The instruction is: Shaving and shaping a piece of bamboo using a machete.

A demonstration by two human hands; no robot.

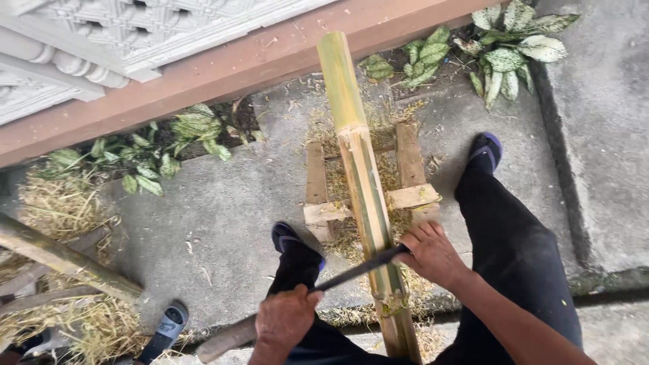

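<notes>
My left hand (285,318) is closed round the wooden handle (226,340) of a long blade (362,268), low in the view, just in front of my dark trouser leg. My right hand (430,253) is wrapped over the far end of that blade, fingers curled down on its back. Between my two hands I see the blade lying across the bamboo (362,182), touching its green-and-yellow surface near the lower end. The bamboo runs away from me, tilted up toward the wall, resting on a small wooden frame (365,196) on the concrete floor (223,216). Straw-coloured shavings (324,135) lie round the frame. My feet in blue slippers, one left (287,236) and one right (487,149), stand on either side of the bamboo. Further out, leafy plants (514,47) line a reddish beam (223,71), and more poles (64,260) lie far left.
</notes>
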